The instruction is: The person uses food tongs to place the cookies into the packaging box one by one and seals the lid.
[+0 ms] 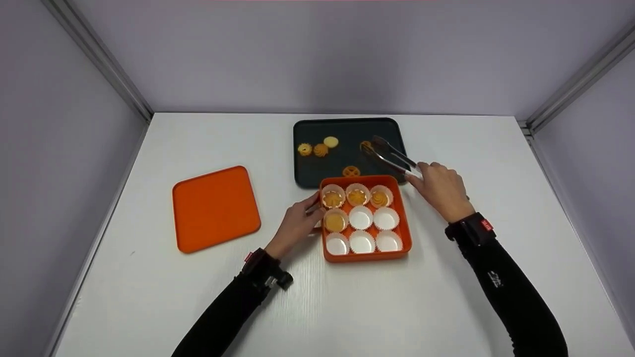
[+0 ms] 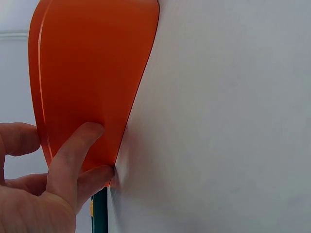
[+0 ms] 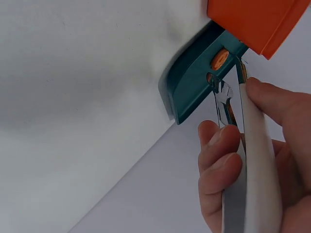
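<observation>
My left hand (image 1: 296, 220) rests its fingers against the left wall of an orange box (image 1: 366, 259); in the left wrist view the fingertips (image 2: 92, 130) touch that wall. White paper cups (image 1: 360, 217) fill the box in rows. The three back cups and the left middle one hold cookies (image 1: 379, 199). My right hand (image 1: 441, 190) grips white-handled metal tongs (image 3: 257, 160). The tongs' tips are spread over the right part of a dark green tray (image 1: 342, 130), at a round brown cookie (image 1: 365, 144).
On the tray's left lie a ring-topped cookie (image 1: 304, 149), a swirled cookie (image 1: 321, 150) and a pale round cookie (image 1: 331, 142). A pretzel-shaped cookie (image 1: 351, 171) lies near the box's back edge. An orange lid (image 1: 217, 209) lies on the white table (image 1: 292, 312) to the left.
</observation>
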Motion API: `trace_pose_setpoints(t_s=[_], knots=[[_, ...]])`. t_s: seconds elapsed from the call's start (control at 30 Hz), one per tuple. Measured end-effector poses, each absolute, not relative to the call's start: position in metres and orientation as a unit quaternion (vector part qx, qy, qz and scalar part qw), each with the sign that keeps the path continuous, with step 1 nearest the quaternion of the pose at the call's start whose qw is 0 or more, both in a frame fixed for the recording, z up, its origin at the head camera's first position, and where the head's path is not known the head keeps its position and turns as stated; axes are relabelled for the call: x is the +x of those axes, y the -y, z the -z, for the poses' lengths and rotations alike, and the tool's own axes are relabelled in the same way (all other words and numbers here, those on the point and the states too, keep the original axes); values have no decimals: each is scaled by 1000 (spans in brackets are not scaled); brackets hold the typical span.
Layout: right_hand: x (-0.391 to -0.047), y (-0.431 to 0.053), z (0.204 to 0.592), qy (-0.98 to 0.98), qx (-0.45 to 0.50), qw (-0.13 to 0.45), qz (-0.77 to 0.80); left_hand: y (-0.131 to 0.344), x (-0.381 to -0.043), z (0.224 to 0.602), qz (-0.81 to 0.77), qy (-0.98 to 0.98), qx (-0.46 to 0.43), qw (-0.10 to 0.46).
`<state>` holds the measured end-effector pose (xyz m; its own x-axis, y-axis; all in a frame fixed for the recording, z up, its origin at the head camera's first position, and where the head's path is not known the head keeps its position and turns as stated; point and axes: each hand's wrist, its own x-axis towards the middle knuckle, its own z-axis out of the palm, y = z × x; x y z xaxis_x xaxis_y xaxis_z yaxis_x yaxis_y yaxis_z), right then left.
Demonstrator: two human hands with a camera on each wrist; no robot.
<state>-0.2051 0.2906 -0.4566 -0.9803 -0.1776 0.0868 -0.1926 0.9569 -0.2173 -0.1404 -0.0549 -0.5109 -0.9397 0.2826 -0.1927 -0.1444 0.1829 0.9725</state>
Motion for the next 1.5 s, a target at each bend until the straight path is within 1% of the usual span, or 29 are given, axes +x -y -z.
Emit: trace_pose_setpoints(t_s=[0.33,0.63,0.93,1.3,1.5], knots=[[-210,-285,464,987,95,45,-120,55,-141,513,-647,-742,46,170],[-214,-280,468,986,93,28,-134,55,-141,514,-641,-747,42,173],[-213,-284,473,985,97,26,-139,55,-142,514,-642,-746,45,172],[-211,-293,478,982,121,59,-133,54,-140,512,-642,-746,46,171],[-209,-297,480,982,109,48,-144,55,-140,512,-641,-748,46,169]])
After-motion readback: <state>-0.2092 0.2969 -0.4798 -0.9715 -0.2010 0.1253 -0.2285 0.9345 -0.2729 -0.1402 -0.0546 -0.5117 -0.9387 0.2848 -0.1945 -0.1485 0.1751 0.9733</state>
